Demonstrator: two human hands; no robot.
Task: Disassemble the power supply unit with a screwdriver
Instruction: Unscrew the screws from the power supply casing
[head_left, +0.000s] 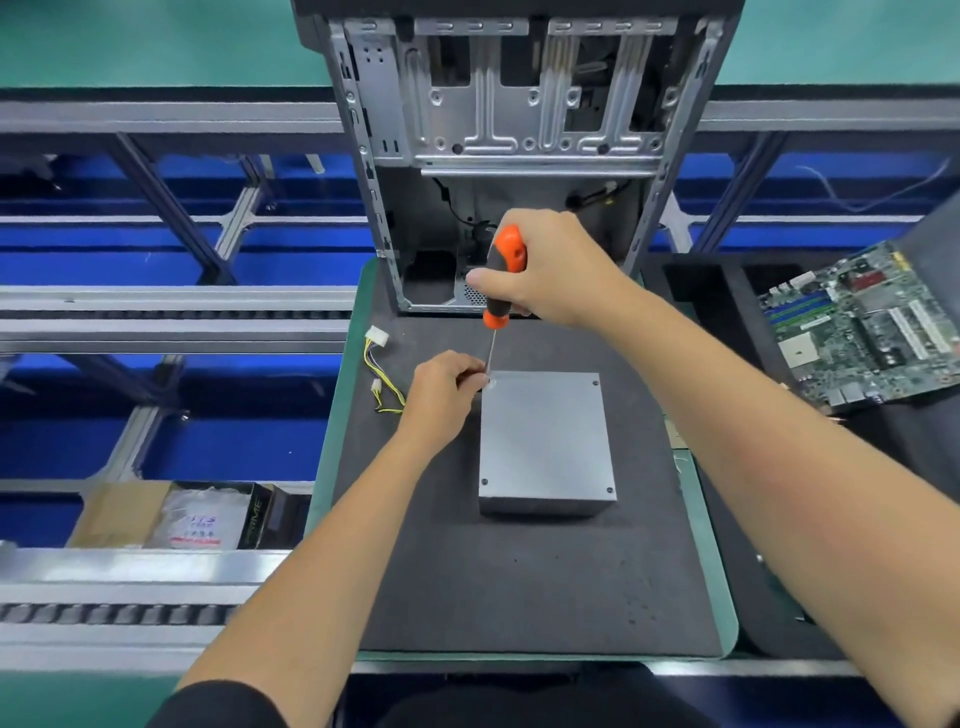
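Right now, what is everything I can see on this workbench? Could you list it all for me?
Grey metal power supply box: one, grey, centre of the dark foam mat.
Orange-and-black screwdriver: one, tip at the box's far left corner.
Yellow-and-black cable with white plugs: one bundle, on the mat left of the box.
Open silver computer case: one, behind the mat.
Green circuit board: one, far right.
Cardboard box with packets: one, lower left.
Left hand: pinches near the screwdriver tip.
Right hand: grips the screwdriver handle.
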